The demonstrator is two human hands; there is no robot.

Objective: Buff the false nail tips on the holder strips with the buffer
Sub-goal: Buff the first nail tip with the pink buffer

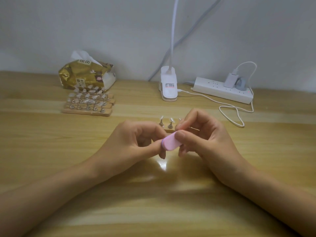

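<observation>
Both grips pinch the pink buffer (171,140), left hand (135,141) and right hand (203,134), just before the holder strip (168,130) on the worktop (153,202); a heavy stroke could pop its nail tips (171,119) loose.

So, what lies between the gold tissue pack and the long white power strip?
In the head view, the white clip-on lamp base stands between them.

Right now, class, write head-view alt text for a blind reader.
The left hand and right hand pinch a pink buffer before a holder strip of nail tips on a wooden table. Behind: more strips, tissue pack, clip lamp, power strip.
</observation>
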